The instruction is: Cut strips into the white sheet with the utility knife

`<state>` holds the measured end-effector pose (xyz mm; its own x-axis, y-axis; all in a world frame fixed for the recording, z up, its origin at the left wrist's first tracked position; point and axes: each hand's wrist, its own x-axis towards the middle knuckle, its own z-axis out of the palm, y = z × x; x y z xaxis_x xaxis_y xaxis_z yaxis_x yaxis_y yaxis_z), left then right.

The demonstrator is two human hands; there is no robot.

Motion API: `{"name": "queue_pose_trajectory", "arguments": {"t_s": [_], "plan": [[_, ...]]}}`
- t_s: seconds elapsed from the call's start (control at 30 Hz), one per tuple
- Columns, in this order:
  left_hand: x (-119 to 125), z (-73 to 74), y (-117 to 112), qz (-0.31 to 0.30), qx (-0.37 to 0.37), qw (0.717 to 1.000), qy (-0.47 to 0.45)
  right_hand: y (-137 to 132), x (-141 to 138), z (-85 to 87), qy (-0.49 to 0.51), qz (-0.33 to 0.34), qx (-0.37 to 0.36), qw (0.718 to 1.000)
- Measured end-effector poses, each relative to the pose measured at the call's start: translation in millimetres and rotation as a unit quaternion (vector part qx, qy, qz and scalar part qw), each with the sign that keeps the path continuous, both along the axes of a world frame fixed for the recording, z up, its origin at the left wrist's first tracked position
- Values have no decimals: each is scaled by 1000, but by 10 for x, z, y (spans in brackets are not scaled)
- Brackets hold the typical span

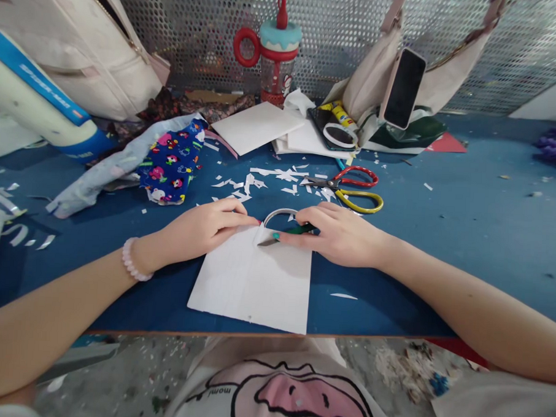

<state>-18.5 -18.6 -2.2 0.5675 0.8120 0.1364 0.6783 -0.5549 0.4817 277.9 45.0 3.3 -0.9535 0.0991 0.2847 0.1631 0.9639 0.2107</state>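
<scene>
A white sheet of paper or card [256, 287] lies at the table's front edge, with a small raised fold at its top edge. My left hand [212, 227] is closed on that top edge, its fingertips at the fold. In my right hand [336, 232] is a green-handled knife [300, 229], its pointed grey blade lying over the sheet just below the fold. Just beyond the sheet, between my hands, stands a thin white ring [280, 213], partly hidden by my right fingers. Scissors [347, 188] with one red and one yellow handle lie open beyond my right hand.
White paper scraps [249, 182] litter the blue table [465, 241]. Behind are a patterned cloth [174, 161], white cards [256, 127], a tape roll [340, 135], a red-handled cup [279, 61], a phone [404, 88] and bags. A white bottle [29, 87] leans at left.
</scene>
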Motion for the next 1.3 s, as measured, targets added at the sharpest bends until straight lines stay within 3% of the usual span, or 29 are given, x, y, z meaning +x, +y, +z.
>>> {"name": "queue_pose_trajectory", "arguments": {"t_s": [0.17, 0.77, 1.3], "plan": [[-4, -1, -2, -1, 2, 1000, 4, 6, 9, 46, 0, 24, 35, 999], [-14, 0, 3, -8, 4, 1000, 11, 38, 22, 8, 5, 23, 48, 999], [-20, 0, 2, -6, 0, 1000, 13, 69, 17, -22, -39, -5, -92, 995]]}}
